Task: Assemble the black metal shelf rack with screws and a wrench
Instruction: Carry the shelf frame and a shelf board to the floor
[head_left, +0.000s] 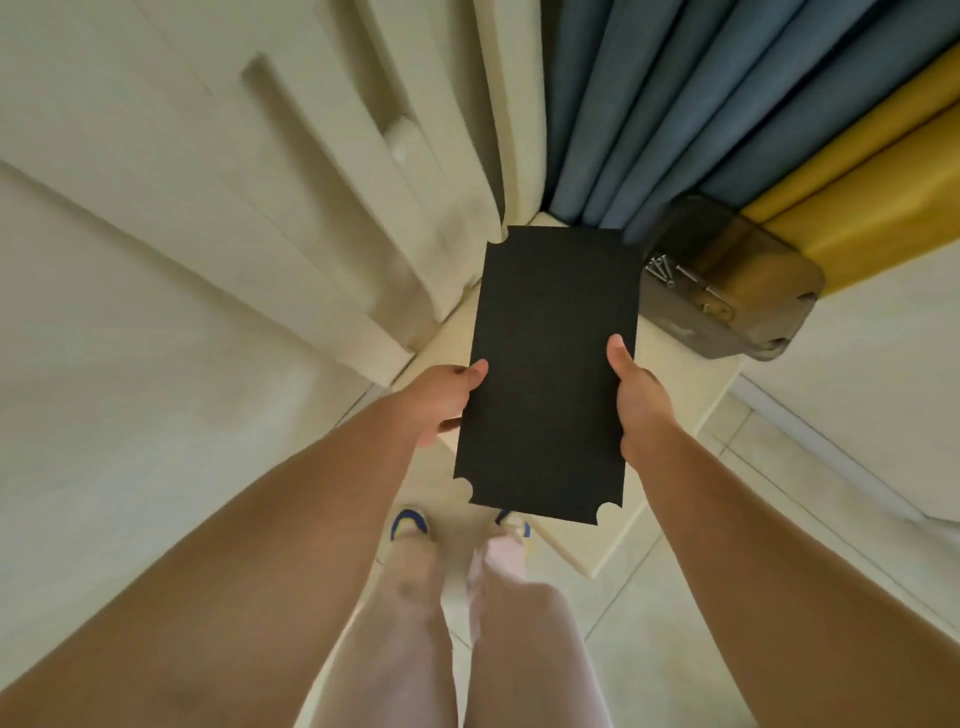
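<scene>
A flat black shelf panel (550, 364) with rounded notches cut at its near corners is held up in the air in front of me. My left hand (441, 402) grips its left edge, thumb on top. My right hand (641, 397) grips its right edge, thumb lying along the top face. Several silver screws (665, 270) lie in a clear brownish plastic box (727, 291) just right of the panel's far end. No wrench shows.
A low cream table (566, 540) stands under the panel. White cabinet doors (208, 234) fill the left, blue curtains (649, 104) and a yellow cushion (872, 208) the upper right. My legs and sandals (410, 525) stand on pale floor tiles below.
</scene>
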